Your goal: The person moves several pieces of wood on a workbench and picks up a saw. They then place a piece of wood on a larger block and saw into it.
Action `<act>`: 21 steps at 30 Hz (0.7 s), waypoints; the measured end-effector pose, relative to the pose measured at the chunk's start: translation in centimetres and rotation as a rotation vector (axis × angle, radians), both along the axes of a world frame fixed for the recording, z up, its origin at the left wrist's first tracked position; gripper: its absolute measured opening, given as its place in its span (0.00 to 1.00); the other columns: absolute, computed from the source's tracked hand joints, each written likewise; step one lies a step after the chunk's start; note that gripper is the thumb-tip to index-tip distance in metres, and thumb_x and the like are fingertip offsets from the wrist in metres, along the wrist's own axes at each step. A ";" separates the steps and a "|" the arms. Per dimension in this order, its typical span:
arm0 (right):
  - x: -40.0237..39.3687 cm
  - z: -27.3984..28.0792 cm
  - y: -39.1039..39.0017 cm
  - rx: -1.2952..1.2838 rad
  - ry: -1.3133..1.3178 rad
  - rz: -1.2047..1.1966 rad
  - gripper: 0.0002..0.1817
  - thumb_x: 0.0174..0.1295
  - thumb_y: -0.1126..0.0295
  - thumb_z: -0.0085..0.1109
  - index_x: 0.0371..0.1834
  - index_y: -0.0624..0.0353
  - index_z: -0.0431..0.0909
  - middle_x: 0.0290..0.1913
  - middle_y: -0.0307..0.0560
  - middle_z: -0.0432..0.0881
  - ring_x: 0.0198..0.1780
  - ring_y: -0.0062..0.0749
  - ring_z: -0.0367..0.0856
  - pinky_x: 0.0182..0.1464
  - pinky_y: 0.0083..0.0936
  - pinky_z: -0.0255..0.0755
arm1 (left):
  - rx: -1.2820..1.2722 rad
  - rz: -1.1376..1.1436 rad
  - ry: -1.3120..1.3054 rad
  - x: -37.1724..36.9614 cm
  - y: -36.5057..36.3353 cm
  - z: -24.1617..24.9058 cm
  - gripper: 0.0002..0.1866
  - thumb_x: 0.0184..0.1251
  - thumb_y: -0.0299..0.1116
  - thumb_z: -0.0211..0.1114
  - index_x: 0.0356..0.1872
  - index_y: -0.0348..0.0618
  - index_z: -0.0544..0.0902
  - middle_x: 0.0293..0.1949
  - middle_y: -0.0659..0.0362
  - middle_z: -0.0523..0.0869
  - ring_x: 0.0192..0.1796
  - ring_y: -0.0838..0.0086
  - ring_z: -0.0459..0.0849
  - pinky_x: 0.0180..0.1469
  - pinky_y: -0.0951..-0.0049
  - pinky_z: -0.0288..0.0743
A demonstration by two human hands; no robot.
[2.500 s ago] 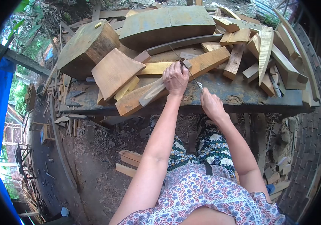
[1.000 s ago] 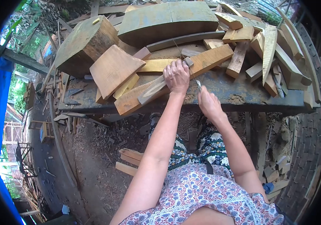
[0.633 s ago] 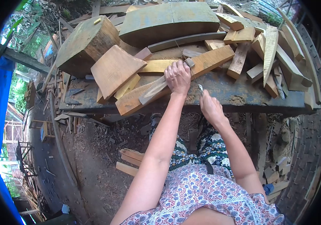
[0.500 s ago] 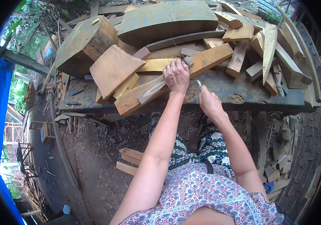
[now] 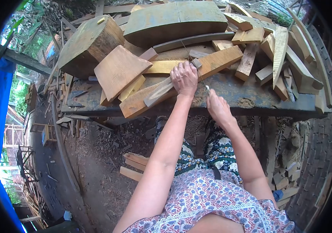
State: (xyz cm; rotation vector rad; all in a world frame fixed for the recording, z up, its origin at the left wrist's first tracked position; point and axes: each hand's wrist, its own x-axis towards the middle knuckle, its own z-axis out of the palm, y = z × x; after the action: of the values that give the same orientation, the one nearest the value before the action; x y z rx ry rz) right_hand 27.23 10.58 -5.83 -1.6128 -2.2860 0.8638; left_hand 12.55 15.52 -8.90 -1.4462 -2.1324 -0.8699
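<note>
My left hand (image 5: 184, 79) is closed around a narrow wood strip (image 5: 160, 91), pressing it onto a thick, slanting wooden beam (image 5: 220, 61). The strip's far end (image 5: 197, 63) pokes out past the knuckles. My right hand (image 5: 218, 105) is wrapped round the pale handle of a thin-bladed saw (image 5: 207, 89), low and to the right of the left hand. Its narrow blade runs up and away across the strip, just beside the left fingers. How deep the blade sits in the wood is too small to tell.
Under the beam is a worn dark workbench (image 5: 228, 91). Behind stand a large curved wood block (image 5: 175, 22) and another big block (image 5: 84, 48). A flared flat board (image 5: 121, 72) leans at left. Several offcuts (image 5: 247, 64) are heaped at right. Wood scraps lie on the ground.
My right hand and the saw handle have shifted slightly toward me. The left hand stays in place on the strip.
</note>
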 end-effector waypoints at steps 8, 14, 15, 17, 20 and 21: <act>-3.0 0.4 4.8 0.072 0.037 0.042 0.15 0.69 0.63 0.39 0.42 0.65 0.70 0.37 0.74 0.79 0.46 0.68 0.78 0.48 0.55 0.71 | -0.007 -0.014 -0.001 -0.1 0.0 0.0 0.11 0.63 0.38 0.54 0.32 0.43 0.79 0.31 0.54 0.81 0.38 0.61 0.80 0.45 0.61 0.70; -0.3 -0.2 0.3 0.001 0.018 -0.005 0.14 0.70 0.62 0.40 0.44 0.63 0.67 0.34 0.72 0.79 0.43 0.69 0.77 0.45 0.58 0.68 | 0.005 -0.007 -0.004 -0.1 0.2 -0.1 0.10 0.63 0.38 0.53 0.31 0.44 0.79 0.31 0.55 0.82 0.37 0.61 0.81 0.44 0.60 0.72; -0.2 -0.3 0.4 0.013 0.014 0.005 0.14 0.70 0.62 0.41 0.44 0.62 0.67 0.34 0.73 0.79 0.42 0.69 0.77 0.45 0.58 0.69 | 0.012 -0.006 0.000 -0.2 0.2 -0.2 0.10 0.63 0.38 0.53 0.31 0.44 0.79 0.31 0.55 0.82 0.37 0.61 0.81 0.44 0.61 0.72; -0.7 0.0 1.3 0.009 0.007 0.017 0.14 0.70 0.63 0.41 0.44 0.64 0.68 0.35 0.73 0.79 0.44 0.69 0.78 0.46 0.57 0.70 | 0.021 -0.010 0.005 -0.1 0.2 -0.2 0.10 0.63 0.38 0.54 0.31 0.44 0.79 0.31 0.55 0.82 0.37 0.61 0.81 0.44 0.61 0.72; -2.1 0.4 4.0 0.038 0.010 0.045 0.14 0.69 0.63 0.40 0.44 0.65 0.68 0.37 0.74 0.80 0.45 0.69 0.78 0.47 0.56 0.71 | 0.016 0.001 -0.001 -0.1 0.2 0.1 0.10 0.63 0.38 0.54 0.30 0.44 0.78 0.31 0.55 0.82 0.37 0.61 0.81 0.44 0.61 0.72; -2.5 0.5 4.4 0.060 0.022 0.059 0.14 0.69 0.63 0.40 0.44 0.65 0.68 0.37 0.74 0.80 0.45 0.68 0.78 0.47 0.56 0.71 | -0.001 -0.004 0.000 -0.1 0.1 0.1 0.10 0.63 0.38 0.53 0.30 0.44 0.78 0.31 0.55 0.82 0.38 0.61 0.81 0.45 0.61 0.71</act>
State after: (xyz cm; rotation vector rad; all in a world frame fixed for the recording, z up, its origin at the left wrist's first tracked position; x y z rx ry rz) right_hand 24.70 14.97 -5.36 -1.5106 -2.3324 0.8131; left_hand 12.47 15.65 -8.78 -1.4517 -2.1309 -0.8699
